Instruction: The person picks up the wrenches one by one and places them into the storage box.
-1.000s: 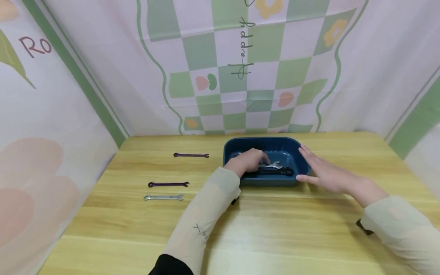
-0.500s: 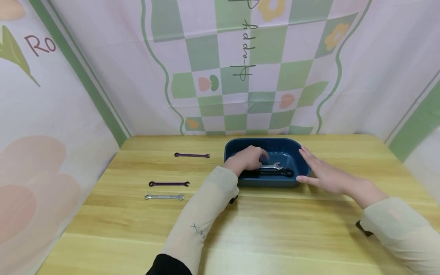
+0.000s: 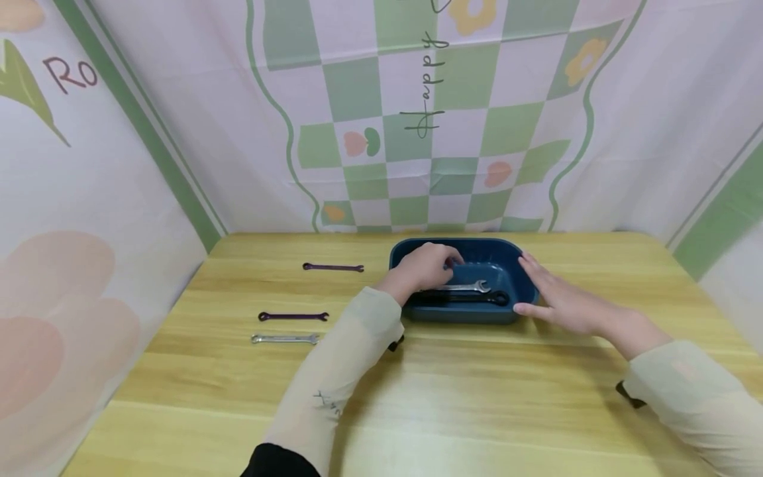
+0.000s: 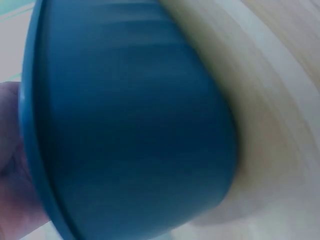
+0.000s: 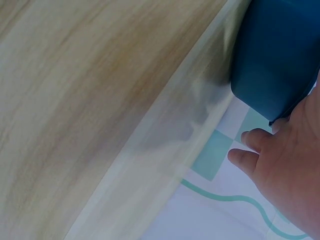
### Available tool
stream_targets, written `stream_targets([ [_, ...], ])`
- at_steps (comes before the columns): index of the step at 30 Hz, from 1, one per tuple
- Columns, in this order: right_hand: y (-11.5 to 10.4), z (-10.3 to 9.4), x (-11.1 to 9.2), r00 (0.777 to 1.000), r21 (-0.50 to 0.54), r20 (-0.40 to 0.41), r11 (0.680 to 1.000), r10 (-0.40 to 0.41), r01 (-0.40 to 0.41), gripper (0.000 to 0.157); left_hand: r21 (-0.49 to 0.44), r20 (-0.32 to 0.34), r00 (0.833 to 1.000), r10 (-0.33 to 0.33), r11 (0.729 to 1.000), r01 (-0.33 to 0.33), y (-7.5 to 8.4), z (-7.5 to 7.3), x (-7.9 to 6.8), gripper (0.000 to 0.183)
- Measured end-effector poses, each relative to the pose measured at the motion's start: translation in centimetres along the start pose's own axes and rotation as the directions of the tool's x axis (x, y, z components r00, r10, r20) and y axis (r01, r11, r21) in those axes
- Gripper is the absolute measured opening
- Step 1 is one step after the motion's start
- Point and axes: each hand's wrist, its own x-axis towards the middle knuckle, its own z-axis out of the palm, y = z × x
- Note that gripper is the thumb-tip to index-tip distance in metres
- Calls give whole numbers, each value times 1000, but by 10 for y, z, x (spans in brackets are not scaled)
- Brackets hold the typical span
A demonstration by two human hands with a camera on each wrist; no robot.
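Observation:
A dark blue rectangular bin (image 3: 483, 252) stands near the back of the table. Inside it, a silver wrench (image 3: 477, 287) and a black wrench (image 3: 477, 298) lie side by side, their left parts hidden by my left arm. My left hand (image 3: 426, 265) is over the bin's left half, fingers loosely bent above the wrenches, nothing showing in them. In the left wrist view the bin's outer wall (image 4: 135, 120) covers most of that hand. My right hand (image 3: 566, 301) rests against the bin's right end, fingers straight along the rim, thumb at the front corner.
Left of the bin, a purple wrench (image 3: 332, 267) lies toward the back. Nearer the front are another purple wrench (image 3: 293, 317) and a small silver wrench (image 3: 283, 338), its right end meeting my left sleeve. A patterned cloth (image 3: 411, 119) hangs behind the wooden table (image 3: 465, 397).
My left hand has lifted a little and drawn back to the left, off the silver wrench in the bin, so more of that wrench shows. My right hand stays at the bin's end.

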Motion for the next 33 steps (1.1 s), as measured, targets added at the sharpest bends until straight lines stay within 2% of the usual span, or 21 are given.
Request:
stream_targets([
  [6, 2, 1, 1, 1000, 2, 2, 1000, 0, 0, 97, -39, -18, 1000, 0, 999, -1, -3, -5, -7, 35],
  [13, 2, 1, 1, 1000, 4, 1, 1000, -1, 1, 97, -63, -69, 995, 73, 995, -77, -9, -7, -14, 32],
  [22, 4, 1, 0, 1000, 23, 0, 1000, -5, 5, 97, -67, -106, 986, 130, 988, -138, -6, -9, -26, 35],
  [28, 5, 2, 0, 1000, 24, 1, 1000, -7, 7, 97, -50, -143, 981, 127, 989, -136, -11, -11, -34, 35],
  [33, 5, 1, 1, 1000, 27, 0, 1000, -13, 13, 98, -39, -180, 980, 89, 994, -98, -17, -15, -43, 35],
])
